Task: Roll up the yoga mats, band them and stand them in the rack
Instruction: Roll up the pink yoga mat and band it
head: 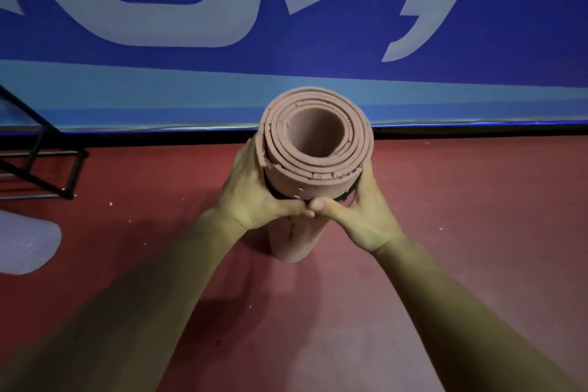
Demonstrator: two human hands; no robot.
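Head view: we are gripping a rolled pink mat (318, 180) upright on the red floor (461, 232) with both hands.
Our left hand (254, 197) is wrapping round the roll's left side and our right hand (362, 213) is curling round its right side, thumbs touching at the front over a black band (346, 197) circling the roll below its upper end. The mat's lower end is resting on the floor near a blue wall (445, 41). A black metal rack (41, 165) is standing at far left, well apart from the mat, with a blurred pale roll (25, 242) lying near it.
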